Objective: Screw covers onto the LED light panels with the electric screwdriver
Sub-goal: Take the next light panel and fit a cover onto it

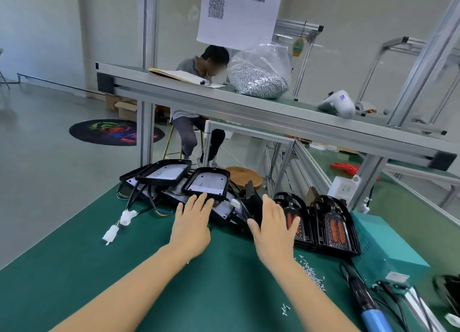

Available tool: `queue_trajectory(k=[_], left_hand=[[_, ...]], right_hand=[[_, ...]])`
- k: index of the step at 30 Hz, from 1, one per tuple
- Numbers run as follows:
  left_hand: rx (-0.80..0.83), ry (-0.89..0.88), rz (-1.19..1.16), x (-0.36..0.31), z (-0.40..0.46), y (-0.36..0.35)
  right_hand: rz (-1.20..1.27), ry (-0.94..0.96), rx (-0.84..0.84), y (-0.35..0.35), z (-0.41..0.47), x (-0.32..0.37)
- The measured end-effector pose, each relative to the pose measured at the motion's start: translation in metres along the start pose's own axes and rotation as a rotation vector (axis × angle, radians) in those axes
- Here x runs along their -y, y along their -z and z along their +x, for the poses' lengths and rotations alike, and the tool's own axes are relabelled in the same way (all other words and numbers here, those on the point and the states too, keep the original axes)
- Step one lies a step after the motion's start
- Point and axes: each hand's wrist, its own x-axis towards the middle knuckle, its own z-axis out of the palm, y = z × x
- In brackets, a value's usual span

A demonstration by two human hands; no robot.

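A heap of black LED light panels (206,183) with white backs and trailing wires lies at the far edge of the green table (124,269). My left hand (193,222) reaches out flat, its fingertips touching the near edge of that heap. My right hand (272,226) is stretched out flat beside it, over black parts at the heap's right end. Neither hand holds anything. Black covers (333,226) with orange lenses stand to the right. The electric screwdriver (366,304), black with a blue grip, lies at the lower right. Loose screws (312,273) are scattered near it.
A teal power box (383,244) sits at the right. White connectors (112,232) on wires lie left of the heap. A raised conveyor shelf (249,107) carries a bag of screws (258,77). Another person (196,87) sits behind it.
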Motion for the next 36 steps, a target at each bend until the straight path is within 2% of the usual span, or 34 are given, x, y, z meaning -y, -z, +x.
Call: queue_trajectory(k=[9,14,17,21,24,27,33,36], left_hand=[[-0.134,-0.001,0.169,0.024,0.032,0.012],[-0.071,-0.082,0.295,0.043,0.053,0.016],[-0.083,-0.131,0.287,0.040,0.062,0.011],[-0.151,-0.074,0.196,0.042,0.066,0.008],[-0.170,0.040,0.292,0.064,0.073,0.012],[-0.145,0.133,0.292,0.087,0.077,0.019],[-0.155,0.148,0.296,0.095,0.078,0.034],[-0.279,0.039,0.265,0.098,0.077,0.039]], right_hand=[[-0.056,0.039,0.014,0.000,0.009,0.002],[-0.117,0.088,0.024,-0.001,0.008,0.011],[-0.144,0.155,-0.021,-0.003,0.006,0.019],[-0.159,0.241,-0.039,-0.008,0.005,0.027],[-0.160,0.265,-0.012,-0.009,0.006,0.032],[-0.154,0.276,0.012,-0.011,0.007,0.038],[-0.116,0.303,0.034,-0.014,0.006,0.046],[-0.070,0.321,0.047,-0.016,0.006,0.049]])
